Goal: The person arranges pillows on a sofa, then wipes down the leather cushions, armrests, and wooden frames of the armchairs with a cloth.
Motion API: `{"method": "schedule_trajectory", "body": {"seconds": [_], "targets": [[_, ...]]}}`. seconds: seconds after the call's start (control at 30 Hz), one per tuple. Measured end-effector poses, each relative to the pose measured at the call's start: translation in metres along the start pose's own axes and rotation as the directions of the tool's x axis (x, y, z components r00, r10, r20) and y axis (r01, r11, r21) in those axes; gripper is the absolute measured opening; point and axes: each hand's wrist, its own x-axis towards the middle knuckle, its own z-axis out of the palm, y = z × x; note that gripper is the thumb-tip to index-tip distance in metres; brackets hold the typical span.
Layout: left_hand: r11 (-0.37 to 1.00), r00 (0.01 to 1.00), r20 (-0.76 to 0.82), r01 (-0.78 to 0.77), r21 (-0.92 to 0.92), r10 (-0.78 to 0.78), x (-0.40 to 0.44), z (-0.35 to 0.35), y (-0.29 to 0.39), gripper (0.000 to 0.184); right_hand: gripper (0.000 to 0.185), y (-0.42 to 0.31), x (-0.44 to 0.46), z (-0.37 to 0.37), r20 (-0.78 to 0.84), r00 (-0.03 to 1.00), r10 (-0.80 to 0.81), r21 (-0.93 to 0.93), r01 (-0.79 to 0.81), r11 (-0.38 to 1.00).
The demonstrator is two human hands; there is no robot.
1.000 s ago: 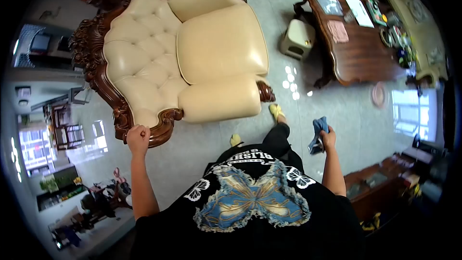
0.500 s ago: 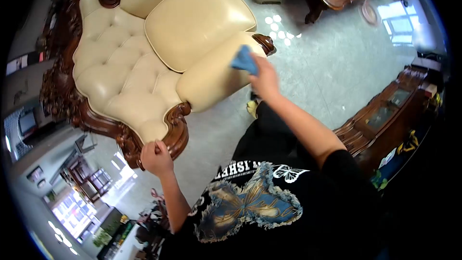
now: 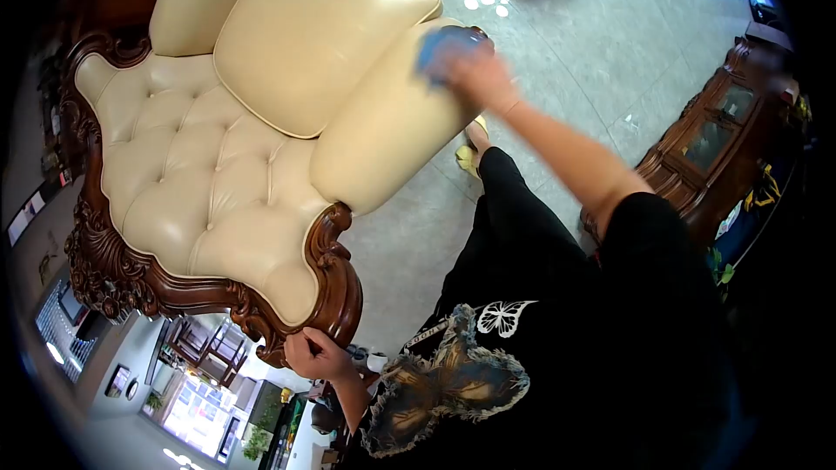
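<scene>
A blue cloth (image 3: 440,50) is in my right hand (image 3: 479,74), which presses it against the front end of the cream leather sofa's padded arm (image 3: 374,126). Motion smears the cloth and these fingers. Down at the near end of the carved wooden frame (image 3: 335,283), my left hand (image 3: 315,355) rests with its fingers curled in, and I see nothing inside them. Between the arm and the tufted backrest (image 3: 187,165) lies a wide seat cushion (image 3: 318,30).
A dark carved wooden cabinet (image 3: 697,152) with glass panels stands on the right. Grey tiled floor (image 3: 583,78) stretches between it and the sofa. My foot in a yellow slipper (image 3: 468,159) is beside the sofa arm. A white cup (image 3: 376,361) shows near my left hand.
My view has shifted closer to the sofa. The right hand has moved with the cloth to the front end of the arm. My left hand stays at the frame's end.
</scene>
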Motion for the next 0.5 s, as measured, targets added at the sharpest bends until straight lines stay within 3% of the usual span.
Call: {"method": "schedule_trajectory", "body": {"seconds": [0.03,0.07,0.1,0.13,0.2,0.23,0.27,0.3,0.33,0.37,0.4,0.47,0.5], "targets": [[1.000,1.000,0.005,-0.002,0.000,0.002,0.000,-0.002,0.000,0.026,0.031,0.042,0.004,-0.033,0.174,0.751,0.638,0.187,-0.661,0.727],[1.000,0.999,0.036,-0.003,0.018,0.002,0.001,-0.004,0.000,0.026,0.031,0.094,-0.001,-0.049,0.383,0.407,0.829,0.412,-0.879,0.241],[0.999,0.998,0.068,-0.004,0.035,0.001,0.001,-0.007,0.001,0.027,0.032,0.117,-0.006,-0.065,0.259,0.379,0.889,0.082,-0.925,0.371],[1.000,0.999,0.041,-0.014,0.024,0.013,0.000,-0.007,0.001,0.027,0.030,0.118,-0.013,-0.069,-0.042,0.561,0.827,0.100,-0.821,0.562],[0.999,1.000,0.013,-0.029,0.017,0.028,-0.004,-0.007,-0.004,0.027,0.036,0.084,0.001,-0.059,-0.317,0.756,0.573,0.285,-0.500,0.818],[0.999,0.999,0.013,-0.033,0.014,0.033,-0.001,-0.007,-0.004,0.027,0.039,0.028,0.023,-0.080,-0.078,0.729,0.680,0.592,-0.514,0.620],[0.999,0.999,0.041,-0.028,0.015,0.027,0.002,-0.008,-0.002,0.027,0.042,-0.026,0.037,-0.081,-0.068,0.804,0.591,0.387,-0.525,0.758],[0.999,0.997,0.068,-0.026,0.023,0.024,0.006,-0.011,-0.002,0.027,0.042,-0.064,0.033,-0.056,-0.111,0.952,0.285,0.241,-0.252,0.937],[0.999,0.997,0.067,-0.032,0.028,0.030,0.008,-0.013,-0.004,0.027,0.042,-0.112,0.030,-0.025,-0.006,0.996,0.086,0.196,-0.083,0.977],[0.998,0.996,0.079,-0.051,0.024,0.049,0.010,-0.015,-0.008,0.027,0.040,-0.156,0.028,-0.035,0.043,0.999,-0.008,0.400,-0.009,0.917],[0.997,0.994,0.091,-0.069,0.019,0.067,0.010,-0.016,-0.011,0.026,0.040,-0.162,0.021,-0.034,0.038,0.999,-0.003,0.404,-0.012,0.915],[0.998,0.995,0.085,-0.064,0.029,0.062,0.002,-0.019,-0.016,0.026,0.040,-0.162,0.011,-0.036,0.155,0.967,-0.201,0.425,0.118,0.897],[0.998,0.996,0.079,-0.053,0.033,0.050,0.000,-0.019,-0.019,0.025,0.039,-0.144,0.013,-0.030,0.146,0.978,-0.149,0.363,0.087,0.928]]}}
